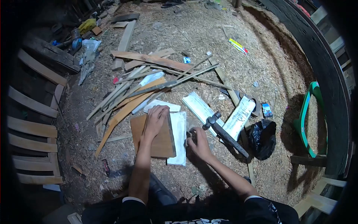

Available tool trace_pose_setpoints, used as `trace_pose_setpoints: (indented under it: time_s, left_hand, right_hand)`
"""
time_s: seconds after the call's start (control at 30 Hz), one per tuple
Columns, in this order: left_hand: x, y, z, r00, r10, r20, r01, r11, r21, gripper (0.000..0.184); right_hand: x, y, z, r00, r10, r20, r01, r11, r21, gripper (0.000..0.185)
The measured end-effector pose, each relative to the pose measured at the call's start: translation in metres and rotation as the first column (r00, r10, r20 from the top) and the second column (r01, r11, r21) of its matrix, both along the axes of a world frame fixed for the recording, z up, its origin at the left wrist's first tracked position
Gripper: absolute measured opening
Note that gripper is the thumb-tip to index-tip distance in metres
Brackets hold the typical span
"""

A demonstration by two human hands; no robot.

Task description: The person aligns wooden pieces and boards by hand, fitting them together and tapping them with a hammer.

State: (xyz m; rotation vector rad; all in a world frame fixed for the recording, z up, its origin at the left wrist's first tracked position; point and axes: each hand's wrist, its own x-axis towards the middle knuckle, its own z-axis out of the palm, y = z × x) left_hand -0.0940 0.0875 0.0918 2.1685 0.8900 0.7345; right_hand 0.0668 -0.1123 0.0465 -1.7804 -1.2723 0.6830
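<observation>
My left hand [156,118] lies on a brown wooden board [159,141], fingers stretched towards its far edge. That board rests partly over a white-painted plank [179,140]. Close to the plank's right edge is my right hand [200,145], its fingers curled together around something small and dark that I cannot make out. A hammer [226,136] with a dark handle lies just right of that hand, across two more white-faced planks [197,106] [238,117].
Beyond my hands lies a heap of thin wooden strips [149,80]. To the right are a black plastic bag [262,139], a roll of tape [256,107] and a green curved frame [305,119]. Slatted wooden pieces [35,128] stand at left. Wood shavings [194,30] cover the floor.
</observation>
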Motion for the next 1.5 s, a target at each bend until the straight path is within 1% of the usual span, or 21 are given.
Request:
trace_pose_setpoints:
  time_s: [0.07,0.13,0.17,0.2,0.3,0.37,0.47,0.53,0.6,0.63,0.73,0.8,0.87,1.0,1.07,1.13,1.17,1.27,1.33,1.43,1.5]
  left_hand:
    - [-0.007,0.000,0.005,1.000,0.019,0.003,-0.019,1.000,-0.005,0.029]
    - [-0.008,-0.005,0.005,1.000,0.013,-0.021,-0.012,0.999,0.053,0.028]
    - [-0.007,-0.007,0.005,1.000,0.004,-0.020,-0.004,0.999,0.037,0.029]
    - [-0.007,-0.008,0.005,1.000,0.009,-0.013,-0.009,0.999,0.035,0.029]
    - [-0.008,-0.009,0.007,0.999,-0.010,-0.040,0.012,0.999,0.045,0.030]
    - [-0.009,-0.007,0.010,1.000,0.001,-0.031,0.000,0.999,0.045,0.030]
    - [-0.009,-0.011,0.009,1.000,0.001,-0.015,-0.001,0.999,0.038,0.031]
    - [-0.006,-0.013,0.010,1.000,-0.008,-0.001,0.008,0.999,0.045,0.032]
    - [-0.003,-0.016,0.012,0.999,-0.032,-0.035,0.034,0.999,0.041,0.032]
    - [-0.002,-0.017,0.012,0.999,-0.036,-0.031,0.037,0.998,0.041,0.032]
    - [0.004,-0.018,0.016,0.999,-0.043,-0.026,0.044,0.998,0.040,0.032]
    - [0.006,-0.020,0.017,0.997,-0.071,-0.021,0.072,0.995,0.070,0.031]
    - [0.012,-0.023,0.017,0.996,-0.088,-0.025,0.090,0.992,0.093,0.032]
    - [0.019,-0.027,0.014,0.994,-0.096,-0.055,0.102,0.988,0.115,0.031]
    - [0.023,-0.028,0.011,0.993,-0.100,-0.062,0.107,0.987,0.119,0.031]
    - [0.026,-0.030,0.009,0.992,-0.100,-0.078,0.110,0.986,0.126,0.030]
    - [0.027,-0.032,0.008,0.989,-0.108,-0.102,0.122,0.983,0.139,0.030]
    - [0.032,-0.039,0.014,0.981,-0.113,-0.159,0.141,0.975,0.173,0.029]
    - [0.037,-0.043,0.018,0.976,-0.104,-0.190,0.140,0.972,0.190,0.028]
    - [0.045,-0.052,0.015,0.982,-0.080,-0.169,0.119,0.964,0.236,0.027]
    - [0.054,-0.059,0.015,0.984,-0.087,-0.156,0.119,0.971,0.209,0.027]
  right_hand:
    - [-0.006,0.010,-0.006,0.996,-0.035,0.078,0.032,0.999,0.044,0.048]
    - [-0.018,0.018,-0.001,0.990,-0.040,-0.132,-0.012,0.928,-0.373,0.058]
    - [-0.029,0.015,-0.023,0.997,-0.013,-0.072,-0.008,0.957,-0.291,0.070]
    - [-0.042,0.012,-0.023,0.998,-0.034,-0.051,0.017,0.950,-0.313,0.076]
    - [-0.056,0.008,-0.025,0.987,-0.140,-0.080,0.107,0.941,-0.322,0.069]
    - [-0.051,0.003,-0.046,0.989,-0.138,-0.052,0.141,0.988,0.057,0.059]
    - [-0.028,-0.002,0.005,0.986,-0.126,0.113,0.127,0.992,-0.001,0.053]
    - [-0.018,-0.004,0.047,0.992,-0.094,0.080,0.102,0.990,-0.098,0.051]
    - [-0.009,-0.010,0.056,0.918,-0.076,0.389,0.113,0.991,-0.074,0.044]
    - [-0.004,-0.015,0.052,0.908,0.017,0.419,0.058,0.984,-0.166,0.045]
    - [-0.001,-0.036,0.016,0.904,0.132,0.407,-0.043,0.975,-0.219,0.051]
    - [0.007,-0.042,-0.006,0.878,0.109,0.465,-0.037,0.986,-0.161,0.057]
    - [0.008,-0.043,-0.009,0.869,0.037,0.493,0.111,0.957,-0.267,0.061]
    - [0.004,-0.040,-0.009,0.939,-0.012,0.344,0.112,0.956,-0.271,0.084]
    - [0.010,-0.036,-0.028,0.947,-0.070,0.312,0.153,0.957,-0.248,0.082]
    - [0.012,-0.026,-0.024,0.985,-0.015,0.172,0.092,0.887,-0.452,0.072]
    - [0.011,-0.027,-0.021,0.997,-0.066,0.035,0.074,0.943,-0.323,0.060]
    - [-0.001,-0.025,-0.011,0.992,-0.037,-0.121,0.008,0.973,-0.229,0.047]
    - [-0.012,-0.026,0.012,1.000,-0.019,-0.019,0.016,0.987,-0.158,0.035]
    - [-0.022,-0.034,0.026,0.994,-0.043,0.098,0.055,0.990,-0.130,0.035]
    - [-0.027,-0.039,0.026,0.977,-0.199,0.080,0.209,0.966,-0.151,0.037]
